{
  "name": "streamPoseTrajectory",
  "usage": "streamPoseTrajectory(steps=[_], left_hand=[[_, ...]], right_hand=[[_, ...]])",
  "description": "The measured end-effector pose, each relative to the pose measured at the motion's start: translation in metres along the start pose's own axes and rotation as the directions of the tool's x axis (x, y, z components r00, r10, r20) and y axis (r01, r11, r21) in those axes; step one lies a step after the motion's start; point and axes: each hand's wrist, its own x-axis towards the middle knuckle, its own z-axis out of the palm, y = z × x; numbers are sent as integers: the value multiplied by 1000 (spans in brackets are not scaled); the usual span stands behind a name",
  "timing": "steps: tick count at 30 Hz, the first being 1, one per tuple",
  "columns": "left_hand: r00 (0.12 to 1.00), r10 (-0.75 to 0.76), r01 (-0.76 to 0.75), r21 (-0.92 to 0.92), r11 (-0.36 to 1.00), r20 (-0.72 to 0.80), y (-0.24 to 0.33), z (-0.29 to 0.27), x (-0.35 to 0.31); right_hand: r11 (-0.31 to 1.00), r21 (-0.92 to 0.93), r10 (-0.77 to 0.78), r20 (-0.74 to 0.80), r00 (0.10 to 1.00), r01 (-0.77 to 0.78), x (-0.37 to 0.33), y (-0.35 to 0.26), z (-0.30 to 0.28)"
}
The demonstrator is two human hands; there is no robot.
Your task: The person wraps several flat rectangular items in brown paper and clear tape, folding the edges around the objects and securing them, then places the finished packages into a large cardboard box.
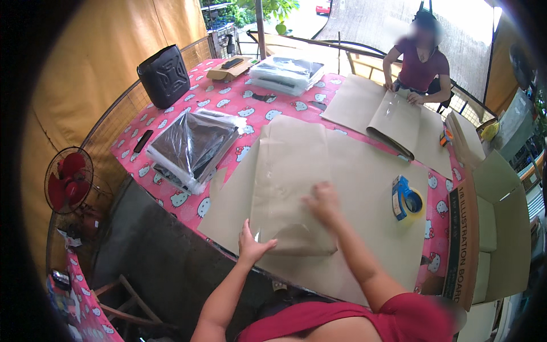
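Note:
A brown paper sheet [288, 188], folded over with a clear glossy film showing at its near end, lies on a larger flat brown sheet [376, 239]. At the folded sheet's near left corner rests my left hand [254, 245], thumb spread away from the stretched fingers, pressing the paper's edge. My right hand [323, 204] is over the right side of the folded paper. Motion smears its fingers, so their hold does not show. A blue tape dispenser [400, 198] with a clear tape roll stands on the flat sheet, right of my right hand.
Plastic-wrapped dark stacks [194, 142] and a black speaker-like case [163, 77] sit on the pink patterned tablecloth [273, 102]. Across the table a person [421, 62] handles another brown sheet [393, 122]. An open carton [496, 239] stands right, a red fan [69, 179] left.

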Motion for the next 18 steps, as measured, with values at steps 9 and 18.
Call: streamPoseTrajectory(steps=[9, 18], left_hand=[[992, 10, 20, -231, 973, 126, -25, -14, 52], [936, -292, 348, -395, 850, 197, -9, -43, 61]], right_hand=[[750, 655, 293, -214, 932, -86, -111, 19, 28], [854, -427, 165, -320, 933, -297, -102, 190, -135]])
